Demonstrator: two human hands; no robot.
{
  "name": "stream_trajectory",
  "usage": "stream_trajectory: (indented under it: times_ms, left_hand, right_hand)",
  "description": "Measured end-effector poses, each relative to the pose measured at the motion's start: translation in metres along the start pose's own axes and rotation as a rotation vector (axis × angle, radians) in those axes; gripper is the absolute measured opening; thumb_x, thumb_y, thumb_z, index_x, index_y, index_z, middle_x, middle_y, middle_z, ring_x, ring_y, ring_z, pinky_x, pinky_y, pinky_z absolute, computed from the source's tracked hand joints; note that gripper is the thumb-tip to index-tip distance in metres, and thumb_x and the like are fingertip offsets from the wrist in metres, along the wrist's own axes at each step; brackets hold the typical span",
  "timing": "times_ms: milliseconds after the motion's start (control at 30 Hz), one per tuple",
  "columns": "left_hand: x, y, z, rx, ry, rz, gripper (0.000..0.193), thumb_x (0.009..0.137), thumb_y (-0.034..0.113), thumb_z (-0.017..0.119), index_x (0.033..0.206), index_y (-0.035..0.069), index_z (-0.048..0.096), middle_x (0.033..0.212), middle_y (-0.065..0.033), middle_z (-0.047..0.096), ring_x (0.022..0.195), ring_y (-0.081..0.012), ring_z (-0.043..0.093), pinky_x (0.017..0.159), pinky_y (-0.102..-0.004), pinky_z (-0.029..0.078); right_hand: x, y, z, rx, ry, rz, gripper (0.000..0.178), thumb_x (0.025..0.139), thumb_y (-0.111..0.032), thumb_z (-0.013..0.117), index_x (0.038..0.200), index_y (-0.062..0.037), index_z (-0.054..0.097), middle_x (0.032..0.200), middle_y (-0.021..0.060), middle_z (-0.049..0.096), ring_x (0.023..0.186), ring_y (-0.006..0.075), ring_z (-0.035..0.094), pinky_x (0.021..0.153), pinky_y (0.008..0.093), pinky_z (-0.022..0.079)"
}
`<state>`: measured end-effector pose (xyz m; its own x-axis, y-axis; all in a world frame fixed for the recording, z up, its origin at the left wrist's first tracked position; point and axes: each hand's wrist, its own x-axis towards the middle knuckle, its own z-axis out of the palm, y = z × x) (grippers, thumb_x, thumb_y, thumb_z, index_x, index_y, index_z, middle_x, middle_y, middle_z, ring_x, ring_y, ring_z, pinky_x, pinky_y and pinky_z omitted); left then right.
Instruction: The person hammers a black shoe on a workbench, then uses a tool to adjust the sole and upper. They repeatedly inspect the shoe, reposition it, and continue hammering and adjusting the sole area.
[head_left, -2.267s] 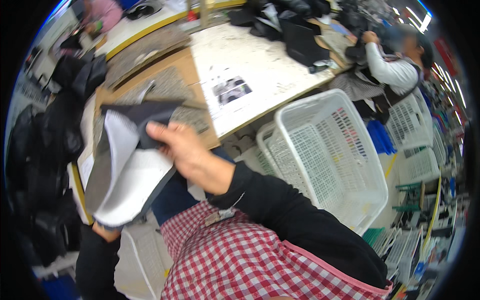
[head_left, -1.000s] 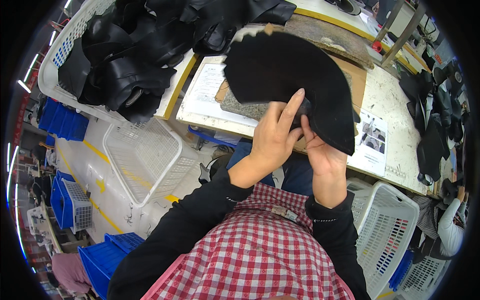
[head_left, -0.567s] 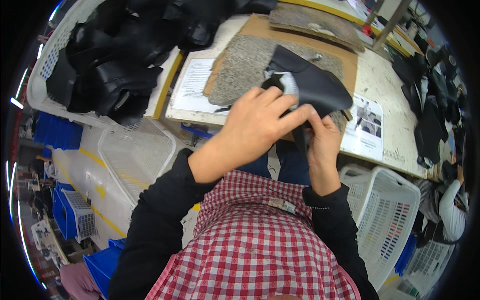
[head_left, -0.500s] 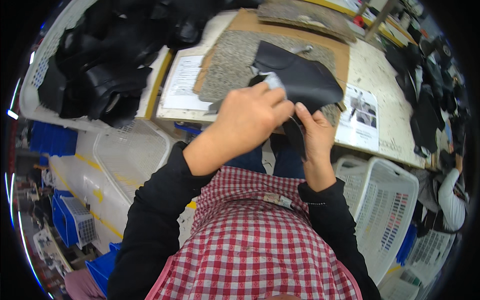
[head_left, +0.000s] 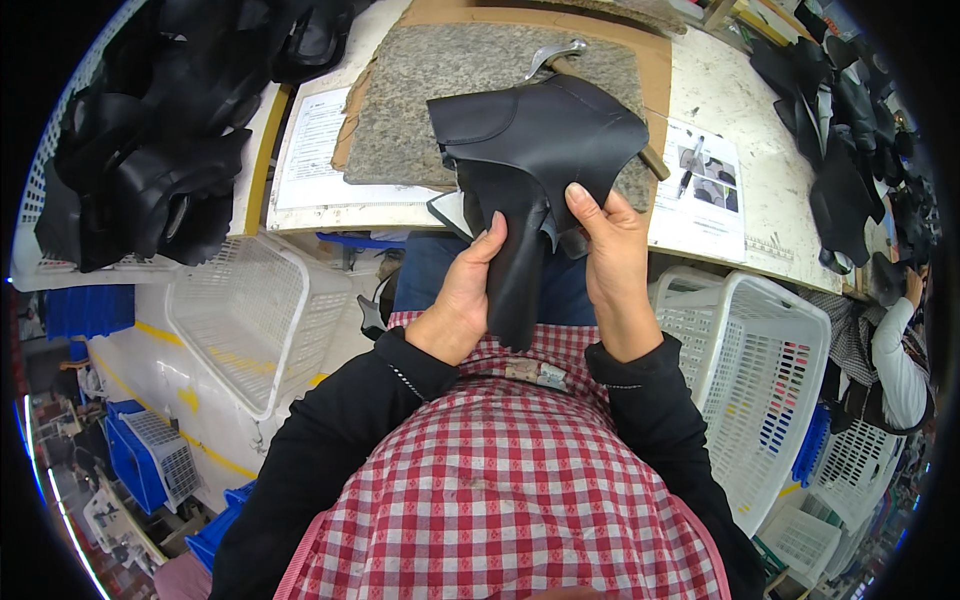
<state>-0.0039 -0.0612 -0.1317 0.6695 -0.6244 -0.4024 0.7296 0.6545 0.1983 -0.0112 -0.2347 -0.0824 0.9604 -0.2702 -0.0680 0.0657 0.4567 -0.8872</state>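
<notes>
A black leather boot upper (head_left: 545, 130) with stitched seams is spread between my hands at the bench's front edge. My left hand (head_left: 462, 300) grips its hanging narrow part, thumb on top. My right hand (head_left: 618, 268) pinches the right side, with the thumb on the leather and the fingers underneath. A pale-edged flap shows at its left. Part of the upper lies over a rough stone slab (head_left: 410, 95). Behind it rests a hammer (head_left: 558, 58) with a metal head and wooden handle, its middle hidden by the leather.
At far left a white crate (head_left: 48, 190) is heaped with black leather pieces (head_left: 150, 130). More pieces (head_left: 835, 130) lie at the bench's right. Printed sheets (head_left: 330, 160) flank the slab. White baskets (head_left: 770, 380) stand below the bench. Another person's sleeve (head_left: 897, 370) shows at far right.
My left hand has moved from atop the leather down to its hanging part. The upper has turned and spread out, and the hammer behind it shows more fully.
</notes>
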Motion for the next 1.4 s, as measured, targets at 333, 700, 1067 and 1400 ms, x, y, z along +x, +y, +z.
stream_trajectory:
  times_ms: [333,700,1067,1400]
  left_hand:
    - [-0.058,0.12,0.03,1.64,0.119,0.085,0.017,0.098,0.01,0.069,0.109,0.0,0.077,0.103,-0.0066,0.077,0.096,-0.0124,0.072,0.086,-0.0267,0.057]
    - [-0.097,0.087,0.034,1.401,-0.111,-0.185,0.072,0.109,0.053,0.042,0.123,-0.013,0.066,0.1,-0.0227,0.077,0.066,-0.0243,0.076,0.055,-0.0287,0.063]
    - [-0.083,0.009,-0.031,1.327,-0.125,0.018,0.031,0.084,-0.005,0.076,0.113,-0.003,0.065,0.108,-0.0115,0.073,0.094,-0.0195,0.073,0.081,-0.0305,0.058]
    - [-0.102,0.042,0.041,2.212,-0.224,0.455,0.042,0.086,0.01,0.078,0.126,0.003,0.068,0.112,-0.016,0.069,0.097,-0.0283,0.069,0.083,-0.0386,0.057]
  right_hand:
    - [0.009,-0.074,-0.009,-0.837,-0.335,0.011,0.025,0.096,-0.02,0.075,0.11,0.0005,0.073,0.089,0.0042,0.075,0.079,0.0122,0.066,0.074,0.0301,0.053]
    - [-0.078,-0.089,-0.003,-1.623,-1.125,-1.152,0.011,0.075,-0.019,0.069,0.074,-0.0127,0.061,0.069,-0.0024,0.054,0.084,0.016,0.057,0.081,0.0325,0.046]
    - [-0.114,-0.048,-0.015,-1.604,-0.893,-1.005,0.006,0.077,-0.016,0.067,0.079,-0.0112,0.065,0.07,-0.0004,0.053,0.079,0.0168,0.056,0.081,0.034,0.045]
    - [-0.119,-0.031,-0.013,-1.642,-0.928,-0.884,0.009,0.076,-0.014,0.066,0.082,-0.0095,0.063,0.075,0.0021,0.054,0.078,0.0203,0.056,0.079,0.0345,0.044]
